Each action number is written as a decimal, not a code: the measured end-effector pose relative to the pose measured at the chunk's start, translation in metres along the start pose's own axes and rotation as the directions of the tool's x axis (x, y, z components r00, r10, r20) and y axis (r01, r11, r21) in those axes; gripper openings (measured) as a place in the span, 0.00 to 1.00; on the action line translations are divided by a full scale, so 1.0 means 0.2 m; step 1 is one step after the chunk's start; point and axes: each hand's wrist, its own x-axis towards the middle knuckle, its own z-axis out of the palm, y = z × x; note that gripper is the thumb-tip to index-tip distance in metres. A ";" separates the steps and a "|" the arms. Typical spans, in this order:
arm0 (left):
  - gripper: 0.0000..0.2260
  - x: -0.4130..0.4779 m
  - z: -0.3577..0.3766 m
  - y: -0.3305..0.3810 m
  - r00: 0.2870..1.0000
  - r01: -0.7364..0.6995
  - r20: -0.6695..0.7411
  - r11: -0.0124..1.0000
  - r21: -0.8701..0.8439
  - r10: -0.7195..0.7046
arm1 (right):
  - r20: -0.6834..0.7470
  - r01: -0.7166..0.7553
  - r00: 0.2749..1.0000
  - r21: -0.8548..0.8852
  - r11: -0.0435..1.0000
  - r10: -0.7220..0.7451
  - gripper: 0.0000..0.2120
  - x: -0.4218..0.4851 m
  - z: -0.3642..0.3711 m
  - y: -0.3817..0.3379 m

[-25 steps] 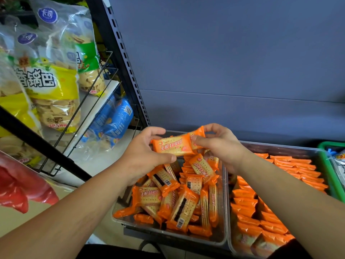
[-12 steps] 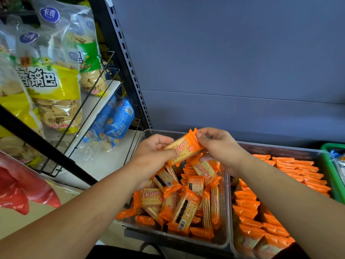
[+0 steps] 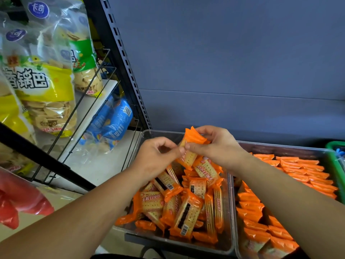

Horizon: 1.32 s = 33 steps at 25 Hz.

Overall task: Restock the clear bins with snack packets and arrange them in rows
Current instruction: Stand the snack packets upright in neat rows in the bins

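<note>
Head view: pinching one orange packet (image 3: 193, 137) between left hand (image 3: 155, 157) and right hand (image 3: 218, 146) above jumbled bin (image 3: 160, 132); neighbouring bin (image 3: 280, 149) already rowed, most sorting probably left.

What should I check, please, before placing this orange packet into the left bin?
1. Grip on orange packet: ok, left hand and right hand both pinch it.
2. Packet level: not ok, tilted on end.
3. Left bin rows: not ok, loose packets jumbled.
4. Right bin rows: ok, neat.
5. Free spot under hands: cannot tell.
</note>
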 end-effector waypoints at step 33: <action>0.22 0.35 -0.05 -0.24 0.804 0.226 0.443 0.893 0.390 -0.397 | -0.210 -0.146 0.968 -0.019 0.989 0.139 0.17 0.05 -0.09 0.12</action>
